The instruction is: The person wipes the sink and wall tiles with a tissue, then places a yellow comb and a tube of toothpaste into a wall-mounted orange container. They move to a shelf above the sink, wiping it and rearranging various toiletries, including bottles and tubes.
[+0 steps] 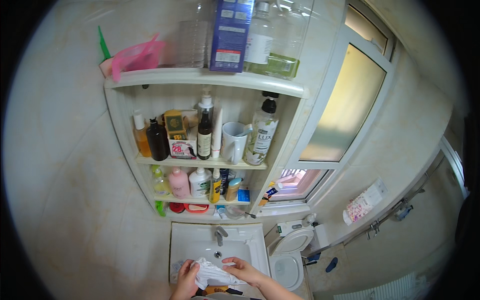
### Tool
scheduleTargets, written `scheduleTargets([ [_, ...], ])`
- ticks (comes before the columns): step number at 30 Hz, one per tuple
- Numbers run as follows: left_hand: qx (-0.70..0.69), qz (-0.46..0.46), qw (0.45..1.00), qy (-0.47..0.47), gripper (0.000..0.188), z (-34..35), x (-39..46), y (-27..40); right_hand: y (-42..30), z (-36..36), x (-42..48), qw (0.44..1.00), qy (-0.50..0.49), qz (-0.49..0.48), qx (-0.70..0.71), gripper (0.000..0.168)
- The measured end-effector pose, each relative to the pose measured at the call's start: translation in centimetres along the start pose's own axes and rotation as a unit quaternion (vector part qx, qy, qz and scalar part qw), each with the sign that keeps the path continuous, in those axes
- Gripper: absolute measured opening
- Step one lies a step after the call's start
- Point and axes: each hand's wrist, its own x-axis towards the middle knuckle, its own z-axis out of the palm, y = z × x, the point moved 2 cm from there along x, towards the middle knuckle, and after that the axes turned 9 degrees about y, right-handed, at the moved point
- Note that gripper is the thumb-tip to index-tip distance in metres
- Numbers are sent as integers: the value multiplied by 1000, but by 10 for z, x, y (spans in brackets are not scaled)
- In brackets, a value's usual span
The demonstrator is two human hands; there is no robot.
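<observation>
A crumpled white cloth [212, 274] hangs over the front of a white washbasin [202, 240]. My left hand [187, 279] grips its left side, the thumb pressed on the fabric. Beside the cloth's right end is my right hand [245, 270], with thumb and index finger apart. The lower fingers of that hand are hidden, so whether they hold the fabric cannot be seen. Behind the cloth are the drain [217, 254] and a chrome faucet [220, 235]. No water is seen running from the spout.
Above the basin, a white shelf unit [210, 77] holds several bottles, including a LUX pump bottle [261, 131], and a white mug [233, 142]. A toilet [287, 268] with its lid raised stands to the right. Blue slippers [332, 264] lie on the floor. A frosted window [341, 108] is at right.
</observation>
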Motion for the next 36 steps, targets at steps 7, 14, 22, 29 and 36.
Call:
scheduleTargets([
  [7,-92,-72,993,7,15,-2,-1,9,-42,-13,-3,870,163,-323,-335,45],
  [14,-105,-75,991,47,26,-55,7,21,-245,-24,14,629,468,-587,-203,51],
  [22,-104,-95,988,60,34,-82,-17,12,-315,-18,53,533,587,-579,-191,73],
  [29,-123,-108,984,68,32,-106,-23,-2,-340,-7,50,565,671,-435,-204,78],
  [36,-125,-111,984,59,31,-105,-25,-5,-322,-7,41,515,645,-542,-157,74],
])
